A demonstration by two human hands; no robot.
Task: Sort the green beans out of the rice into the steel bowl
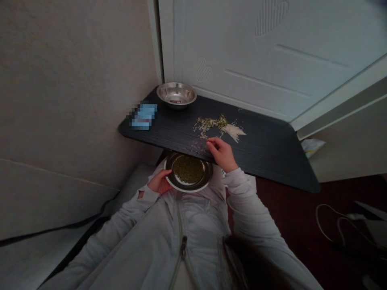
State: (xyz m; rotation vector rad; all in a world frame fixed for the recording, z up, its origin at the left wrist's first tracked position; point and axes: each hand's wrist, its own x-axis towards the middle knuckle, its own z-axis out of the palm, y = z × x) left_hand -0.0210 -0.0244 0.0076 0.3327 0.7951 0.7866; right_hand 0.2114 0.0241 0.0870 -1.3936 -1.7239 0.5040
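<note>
My left hand (161, 182) grips the rim of a steel bowl (193, 190) at its left side. The bowl sits at my lap, just under the table's front edge, with small green beans (189, 169) covering much of its bottom. Above the table's near edge is my right hand (222, 153), its thumb and fingers bent together; whatever they may pinch is too small to make out. Beyond it lies a loose spread of mixed green beans and pale grains (210, 123), with a white heap of grains (234, 131) to its right. A few scattered bits lie left of my fingertips.
A second steel bowl (177, 96) stands at the back left of the dark table (272, 151). Near the left end lies a blurred blue item (144, 117). A white door (229, 52) rises behind the table, and a wall (75, 80) closes the left side.
</note>
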